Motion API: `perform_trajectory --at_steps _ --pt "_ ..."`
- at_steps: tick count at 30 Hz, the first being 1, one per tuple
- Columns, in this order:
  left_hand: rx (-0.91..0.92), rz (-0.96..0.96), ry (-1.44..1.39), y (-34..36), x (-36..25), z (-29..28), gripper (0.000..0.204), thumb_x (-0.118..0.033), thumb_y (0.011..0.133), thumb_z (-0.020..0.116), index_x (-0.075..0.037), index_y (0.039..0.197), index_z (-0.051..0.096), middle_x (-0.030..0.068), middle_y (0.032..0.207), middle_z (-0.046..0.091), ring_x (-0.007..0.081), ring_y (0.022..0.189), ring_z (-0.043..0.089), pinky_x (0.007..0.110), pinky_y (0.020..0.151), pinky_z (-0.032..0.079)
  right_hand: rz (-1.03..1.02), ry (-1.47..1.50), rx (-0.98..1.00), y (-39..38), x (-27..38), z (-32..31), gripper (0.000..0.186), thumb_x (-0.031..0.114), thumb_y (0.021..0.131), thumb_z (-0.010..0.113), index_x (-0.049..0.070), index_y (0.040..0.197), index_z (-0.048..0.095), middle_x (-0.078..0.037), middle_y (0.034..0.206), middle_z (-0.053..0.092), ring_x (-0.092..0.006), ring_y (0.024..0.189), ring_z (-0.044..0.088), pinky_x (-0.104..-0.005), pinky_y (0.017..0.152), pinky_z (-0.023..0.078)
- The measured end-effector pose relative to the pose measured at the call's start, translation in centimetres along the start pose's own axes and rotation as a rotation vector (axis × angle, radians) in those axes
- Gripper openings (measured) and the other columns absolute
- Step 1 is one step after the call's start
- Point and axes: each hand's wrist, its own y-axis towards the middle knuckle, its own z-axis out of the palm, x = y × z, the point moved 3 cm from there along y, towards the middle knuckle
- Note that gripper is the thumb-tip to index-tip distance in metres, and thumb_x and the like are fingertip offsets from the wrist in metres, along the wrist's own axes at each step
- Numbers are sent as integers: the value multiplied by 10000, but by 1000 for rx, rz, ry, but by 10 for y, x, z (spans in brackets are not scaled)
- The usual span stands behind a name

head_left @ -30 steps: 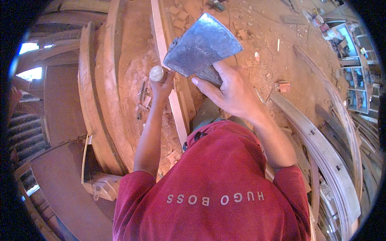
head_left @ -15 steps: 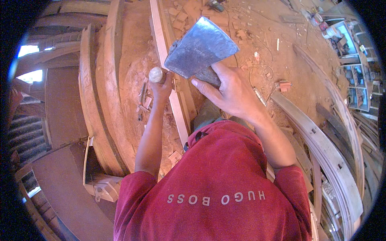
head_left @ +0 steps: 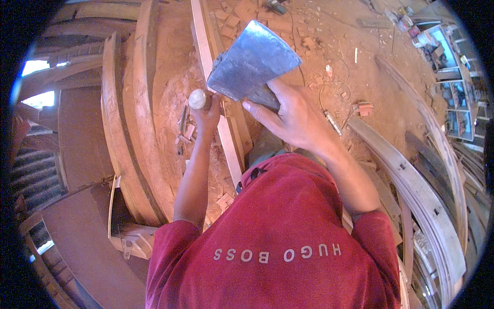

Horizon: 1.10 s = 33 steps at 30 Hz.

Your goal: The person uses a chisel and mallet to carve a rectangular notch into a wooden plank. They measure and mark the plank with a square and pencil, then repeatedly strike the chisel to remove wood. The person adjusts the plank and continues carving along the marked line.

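My right hand (head_left: 301, 121) is closed round the handle of an axe (head_left: 252, 59). Its broad grey metal head is raised high in the view, the bright edge facing up and right. My left hand (head_left: 209, 118) grips a tool handle (head_left: 197, 99) with a rounded, pale end pointing up. The rest of that tool is hidden by the fist, so its kind does not show. Both hands are over or beside a long, narrow timber (head_left: 230, 152). The axe head covers part of this timber and lies just right of the handle's end.
Long curved beams (head_left: 116, 118) lie on the left. Several planks (head_left: 411, 185) are stacked on the right. Wood chips and offcuts (head_left: 364, 108) litter the earthen floor, where a cord (head_left: 323, 95) also lies. Shelving (head_left: 458, 98) stands far right, and an open wooden box (head_left: 126, 232) is at lower left.
The axe and my right hand have shifted slightly left, bringing the axe head a little nearer the tool handle. My left hand has barely moved left, its grip unchanged.
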Motion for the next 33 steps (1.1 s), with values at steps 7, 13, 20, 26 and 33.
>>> perform_trajectory --at_steps 7,13,20,26,33 --pt "41 75 -54 10 -13 19 134 -87 840 717 4 934 688 39 847 704 127 775 653 307 698 521 -18 -3 -15 2 -5 -1 304 290 901 668 30 1043 599 -241 783 652 -443 726 648 -499 651 520" --pt "200 -30 119 -1 -5 18 226 -136 798 762 -17 978 698 99 913 735 159 816 692 338 749 548 139 -120 65 1 -11 14 325 259 876 724 -1 1043 624 -176 840 694 -301 714 678 -403 675 527" --pt "374 137 228 -36 -17 62 325 -265 613 803 -94 838 642 162 786 674 362 775 669 464 682 519 409 -26 -39 -7 -10 13 237 183 891 724 18 1009 603 -21 726 618 -128 616 589 -318 558 499" --pt "229 130 182 -38 -19 48 374 -251 569 839 -89 834 631 123 733 662 346 712 668 444 628 518 452 -12 -30 -5 -19 22 186 154 916 696 50 933 542 -1 643 558 -69 506 510 -237 433 387" --pt "184 172 119 -32 -18 40 367 -287 587 840 -84 806 626 128 728 661 345 702 667 429 617 511 460 -37 -5 5 -16 37 174 153 939 662 37 978 538 -19 637 548 -80 475 492 -232 437 390"
